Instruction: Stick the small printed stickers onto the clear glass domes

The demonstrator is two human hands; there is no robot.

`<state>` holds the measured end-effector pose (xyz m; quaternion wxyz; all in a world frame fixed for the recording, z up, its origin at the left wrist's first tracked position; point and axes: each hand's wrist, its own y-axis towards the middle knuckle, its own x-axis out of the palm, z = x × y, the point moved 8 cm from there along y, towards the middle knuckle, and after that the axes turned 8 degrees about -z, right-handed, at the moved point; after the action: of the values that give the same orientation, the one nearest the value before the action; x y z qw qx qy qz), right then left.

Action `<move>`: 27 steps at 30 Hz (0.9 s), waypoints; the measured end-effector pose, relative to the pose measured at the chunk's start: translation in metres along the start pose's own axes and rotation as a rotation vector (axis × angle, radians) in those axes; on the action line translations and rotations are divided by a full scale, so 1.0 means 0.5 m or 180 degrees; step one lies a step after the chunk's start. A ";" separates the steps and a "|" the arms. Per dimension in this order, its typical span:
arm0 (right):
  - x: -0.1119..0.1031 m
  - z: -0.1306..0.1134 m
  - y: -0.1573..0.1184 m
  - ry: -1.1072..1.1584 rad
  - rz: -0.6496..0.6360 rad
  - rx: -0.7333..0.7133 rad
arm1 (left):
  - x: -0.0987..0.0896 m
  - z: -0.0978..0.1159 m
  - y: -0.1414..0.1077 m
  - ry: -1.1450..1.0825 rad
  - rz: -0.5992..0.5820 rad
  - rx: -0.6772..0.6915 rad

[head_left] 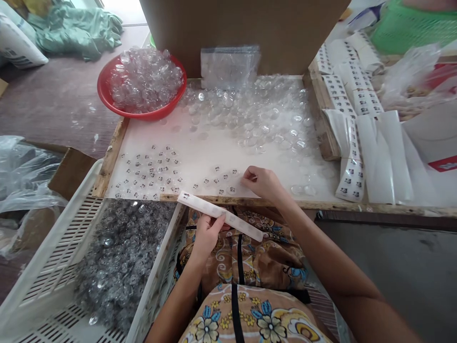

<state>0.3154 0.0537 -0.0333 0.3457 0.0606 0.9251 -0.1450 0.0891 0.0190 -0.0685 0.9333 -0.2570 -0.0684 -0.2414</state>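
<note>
Pinched between the thumb and fingers of my left hand (pixel 209 233) is a white sticker strip (pixel 217 213), slanting across my lap at the board's front edge. One dark printed sticker shows near its upper left end. My right hand (pixel 262 183) rests at the white board (pixel 200 157), thumb and fingers pressed together; anything in them is too small to make out. Just left of it lie several clear discs with dark prints (pixel 224 177). A larger group of printed discs (pixel 152 174) spreads over the board's left side. Plain clear discs (pixel 264 119) are heaped towards the back.
A red bowl (pixel 160 113) piled with clear pieces stands at the back left corner. Below left, a white basket (pixel 53 281) holds many printed discs. Sticker sheets (pixel 352 157) lie on the right, beside a wooden edge (pixel 326 128). A cardboard box (pixel 246 28) blocks the back.
</note>
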 end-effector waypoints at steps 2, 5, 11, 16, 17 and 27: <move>0.002 -0.005 -0.003 -0.0124 0.0068 -0.0106 | 0.000 0.001 0.000 0.0002 -0.0005 -0.0001; 0.007 -0.026 -0.009 -0.0503 0.0226 -0.0443 | 0.001 0.003 -0.001 0.0017 0.0002 0.0008; 0.010 -0.044 -0.024 -0.0868 0.0355 -0.0557 | 0.001 0.005 -0.003 0.0055 0.0000 0.0028; 0.001 -0.022 -0.012 -0.0716 0.0183 -0.0130 | 0.001 0.001 -0.003 0.0129 -0.0055 0.0013; 0.002 -0.021 -0.006 -0.0641 0.0169 -0.0063 | 0.000 0.000 -0.002 0.0151 -0.0041 0.0012; 0.018 -0.101 0.011 0.0231 0.0120 -0.0373 | -0.010 0.009 0.008 0.0375 0.0054 -0.0015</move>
<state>0.2785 0.0746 -0.0040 0.3176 0.0628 0.9426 -0.0817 0.0868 0.0262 -0.0678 0.9371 -0.2452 -0.0106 -0.2483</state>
